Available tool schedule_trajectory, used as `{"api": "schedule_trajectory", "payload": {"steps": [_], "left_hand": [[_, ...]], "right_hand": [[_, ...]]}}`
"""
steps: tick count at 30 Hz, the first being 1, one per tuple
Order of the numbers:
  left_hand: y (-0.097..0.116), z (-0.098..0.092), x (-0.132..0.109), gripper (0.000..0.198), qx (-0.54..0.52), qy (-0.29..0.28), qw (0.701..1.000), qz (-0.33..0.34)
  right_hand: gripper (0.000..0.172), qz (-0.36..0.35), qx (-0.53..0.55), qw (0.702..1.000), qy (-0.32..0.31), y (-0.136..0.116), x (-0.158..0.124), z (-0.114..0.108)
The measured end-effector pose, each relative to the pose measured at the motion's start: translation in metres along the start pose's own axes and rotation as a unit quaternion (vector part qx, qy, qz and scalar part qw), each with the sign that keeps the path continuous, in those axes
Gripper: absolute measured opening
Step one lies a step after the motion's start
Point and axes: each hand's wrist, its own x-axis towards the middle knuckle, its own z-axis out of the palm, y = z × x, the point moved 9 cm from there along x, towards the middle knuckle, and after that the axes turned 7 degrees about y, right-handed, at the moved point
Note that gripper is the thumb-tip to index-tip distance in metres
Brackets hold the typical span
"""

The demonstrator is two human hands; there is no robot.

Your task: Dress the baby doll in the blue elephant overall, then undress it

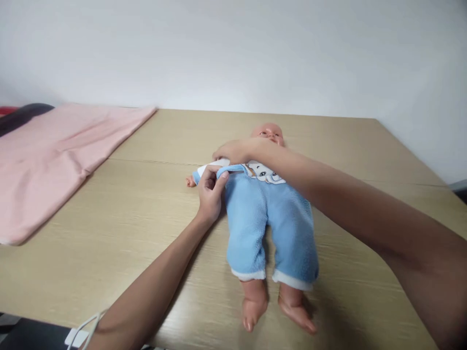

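A baby doll lies on its back on the table, head at the far side and bare feet toward me. It wears fuzzy blue overalls with white cuffs and an animal face on the bib. My left hand pinches the upper side edge of the overalls between thumb and fingers. Reaching across the doll's chest, my right hand curls over the white sleeve near the shoulder; its fingertips are partly hidden. The doll's small hand pokes out of the blue cuff. My right forearm covers its other arm.
On the left of the wooden table a pink cloth is spread, with a dark object behind it. A white wall rises at the back. A white cable loops by my left forearm at the near edge.
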Motion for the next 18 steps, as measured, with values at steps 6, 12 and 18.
{"api": "schedule_trajectory", "payload": {"steps": [6, 12, 18], "left_hand": [[0.004, 0.005, -0.01, 0.042, 0.04, -0.02, 0.999, 0.002], [0.022, 0.014, -0.024, 0.024, 0.058, -0.084, 0.985, 0.141], [0.044, 0.008, -0.044, 0.009, 0.102, -0.082, 0.948, 0.29]], "right_hand": [[0.017, -0.02, -0.009, 0.997, 0.08, -0.016, -0.022, -0.009], [0.036, -0.001, 0.159, 0.959, 0.235, -0.004, -0.08, -0.039], [0.054, 0.032, 0.261, 0.939, 0.22, 0.018, -0.084, -0.029]]}}
